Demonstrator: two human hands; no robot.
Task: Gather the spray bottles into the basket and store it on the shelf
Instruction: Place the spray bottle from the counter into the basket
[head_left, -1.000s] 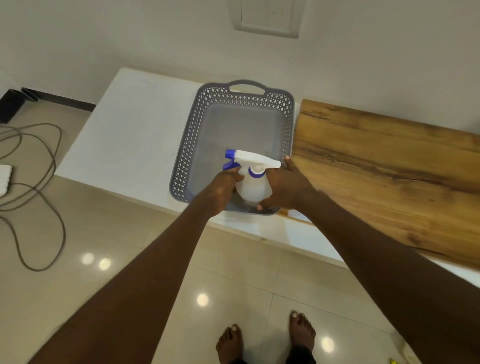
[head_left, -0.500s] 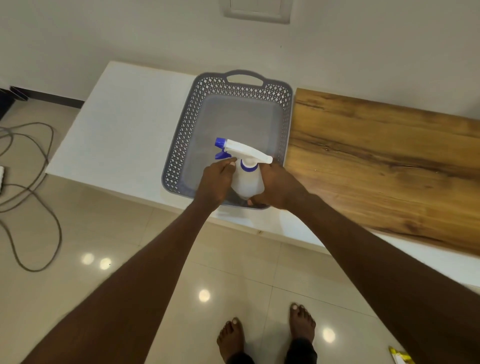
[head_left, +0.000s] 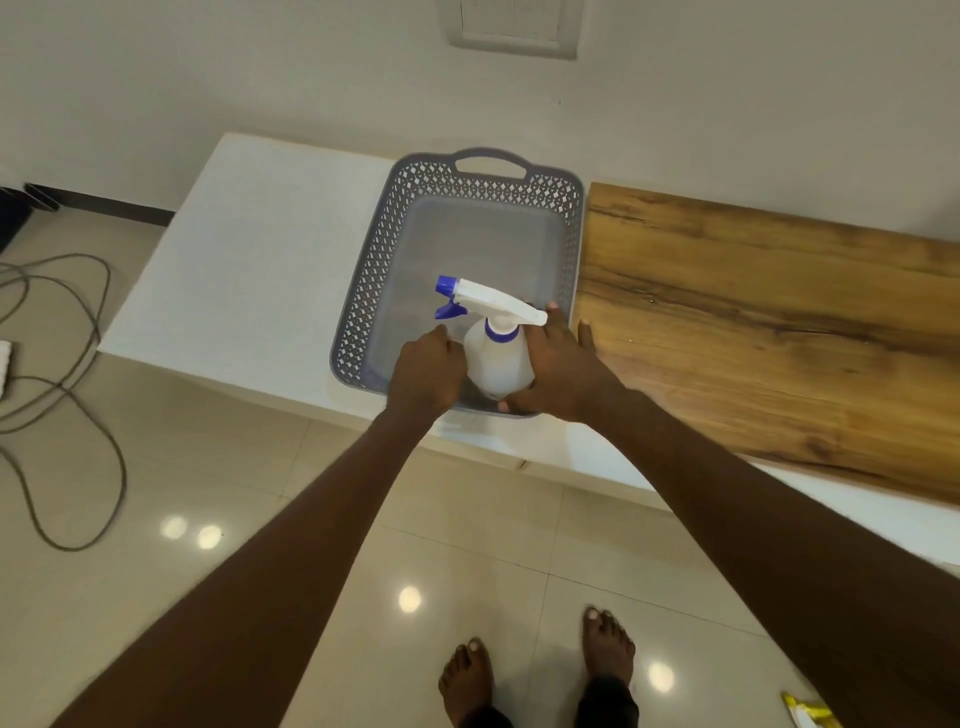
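Observation:
A white spray bottle (head_left: 496, 364) with a blue nozzle and collar stands upright inside the near right end of a grey perforated basket (head_left: 363, 270). Both hands hold it. My left hand (head_left: 428, 371) has its fingers curled against the bottle's left side. My right hand (head_left: 558, 374) wraps the right side, thumb low at the base, and one finger reaches out over the basket's right rim. Otherwise the basket's floor is bare. The basket sits on a white counter (head_left: 234, 270).
A wooden board (head_left: 769, 332) lies on the counter right of the basket, touching its side. Grey cables (head_left: 78, 374) loop on the tiled floor at left. My bare feet (head_left: 540, 670) stand below the counter edge. A wall plate (head_left: 514, 26) is above.
The bottle stays at the basket's near end. My left hand has slid from under the trigger down to the bottle's body. The view has shifted slightly.

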